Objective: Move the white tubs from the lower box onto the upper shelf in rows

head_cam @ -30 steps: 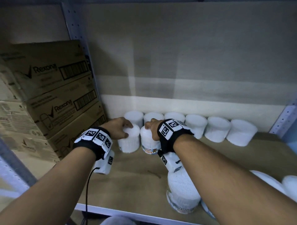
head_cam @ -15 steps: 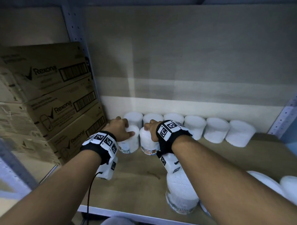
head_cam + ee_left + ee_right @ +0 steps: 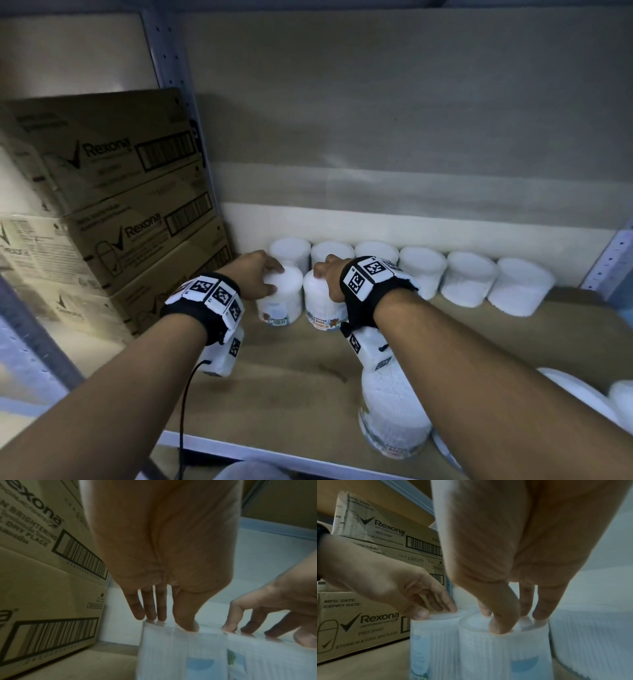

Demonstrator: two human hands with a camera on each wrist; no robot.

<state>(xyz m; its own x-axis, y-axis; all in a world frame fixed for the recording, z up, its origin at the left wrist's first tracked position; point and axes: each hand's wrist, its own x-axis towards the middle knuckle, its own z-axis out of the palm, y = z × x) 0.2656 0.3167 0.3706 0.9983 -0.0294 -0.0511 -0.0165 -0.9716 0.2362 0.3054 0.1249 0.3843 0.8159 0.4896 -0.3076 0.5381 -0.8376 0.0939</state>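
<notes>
1. The left hand (image 3: 255, 278) reaches down onto the top of a cotton-bud tub (image 3: 281, 301) standing upright on the wooden shelf (image 3: 294, 373); its fingertips (image 3: 150, 616) and thumb curl over the lid's rim from above, grasping it.
2. The right hand (image 3: 330, 279) does the same on a 2nd tub (image 3: 320, 308) just beside the 1st, the 2 tubs touching side by side; its thumb and fingers (image 3: 541, 609) curl onto the lid's edge in a top grip.
3. These 2 tubs stand directly in front of a back row of 6 white tubs (image 3: 469, 281) lined up along the rear wall of the shelf, each close against its neighbour.
4. The 2nd tub's label reads "COTTON BUDS" near its base; the 1st shows a barcode.
5. Another tub (image 3: 394, 418) stands near the shelf's front edge under the right forearm, and further white tubs (image 3: 620, 397), partly cut off, sit at the right edge.
6. Stacked Rexona cartons (image 3: 113, 205) fill the bay to the left, beyond the metal upright (image 3: 178, 78).
7. Both wrists carry black bands with square black-and-white markers (image 3: 363, 275).
</notes>
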